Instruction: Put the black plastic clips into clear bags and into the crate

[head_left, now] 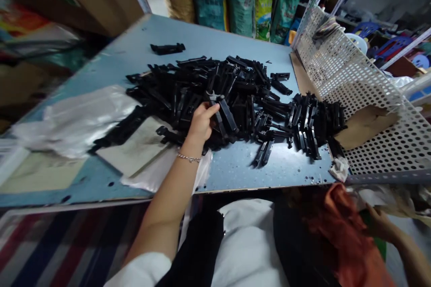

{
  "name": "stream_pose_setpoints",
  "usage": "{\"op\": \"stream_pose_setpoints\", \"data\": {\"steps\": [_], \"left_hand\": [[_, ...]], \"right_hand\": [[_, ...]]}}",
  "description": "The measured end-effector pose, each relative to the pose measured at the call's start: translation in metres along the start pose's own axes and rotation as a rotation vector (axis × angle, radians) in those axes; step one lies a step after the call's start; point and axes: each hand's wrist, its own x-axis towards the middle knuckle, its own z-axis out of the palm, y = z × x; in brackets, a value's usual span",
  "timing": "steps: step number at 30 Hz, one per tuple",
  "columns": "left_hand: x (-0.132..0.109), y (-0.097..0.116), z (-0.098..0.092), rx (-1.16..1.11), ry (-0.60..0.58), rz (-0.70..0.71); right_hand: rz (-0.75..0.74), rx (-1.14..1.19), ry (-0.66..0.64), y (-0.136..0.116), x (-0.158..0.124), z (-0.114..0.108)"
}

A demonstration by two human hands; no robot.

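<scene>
A blue workbench (235, 175) is carrying a heap of black plastic parts (188, 94), and the left hand (201, 122) is pressing into it, its fingers (210, 110) curling closed on one long part (227, 115). That part is lying against the fingertips, its long axis running from upper left to lower right. Another hand (380, 224) is showing at lower right, its fingers too unclear to tell.

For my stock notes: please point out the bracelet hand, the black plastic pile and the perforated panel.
Bracelet hand (201, 122), head view, back of the hand.
Black plastic pile (235, 94), head view, its middle.
Perforated white panel (357, 76), head view, its holed face.
</scene>
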Motion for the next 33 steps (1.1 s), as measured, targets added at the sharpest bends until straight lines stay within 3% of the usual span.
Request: {"op": "stream_pose_setpoints", "data": {"steps": [2, 4, 5, 8, 10, 12, 15, 18, 22, 27, 30, 33], "left_hand": [[-0.010, -0.002, 0.004, -0.025, -0.020, -0.035], [-0.022, -0.006, 0.009, -0.071, -0.027, -0.053], [-0.029, -0.009, 0.011, -0.098, -0.022, -0.059], [-0.056, -0.020, 0.016, -0.165, 0.020, -0.078], [-0.076, -0.029, 0.013, -0.170, 0.048, -0.117], [-0.095, -0.038, 0.004, -0.153, 0.078, -0.185], [-0.118, -0.049, -0.013, -0.151, 0.140, -0.288], [-0.127, -0.058, -0.022, -0.209, 0.208, -0.316], [-0.115, -0.071, -0.015, -0.260, 0.198, -0.343], [-0.072, -0.088, 0.003, -0.201, 0.272, -0.279], [-0.054, -0.091, 0.006, -0.175, 0.298, -0.234], [-0.058, -0.089, 0.003, -0.169, 0.240, -0.229]], "right_hand": [[-0.049, 0.086, -0.211, -0.019, 0.010, -0.008], [-0.265, 0.267, -0.389, -0.067, 0.023, -0.019], [-0.386, 0.332, -0.411, -0.098, 0.030, -0.023], [-0.679, 0.453, -0.250, -0.199, 0.055, -0.012], [-0.812, 0.351, -0.062, -0.251, 0.076, 0.016], [-0.919, 0.198, -0.049, -0.284, 0.099, 0.056], [-0.916, 0.118, -0.030, -0.309, 0.133, 0.110], [-0.809, 0.232, 0.128, -0.324, 0.169, 0.134], [-0.722, 0.353, 0.260, -0.345, 0.219, 0.127], [-0.757, 0.345, 0.207, -0.365, 0.260, 0.107], [-0.727, 0.307, 0.166, -0.372, 0.260, 0.098], [-0.680, 0.264, 0.256, -0.372, 0.236, 0.086]]}}
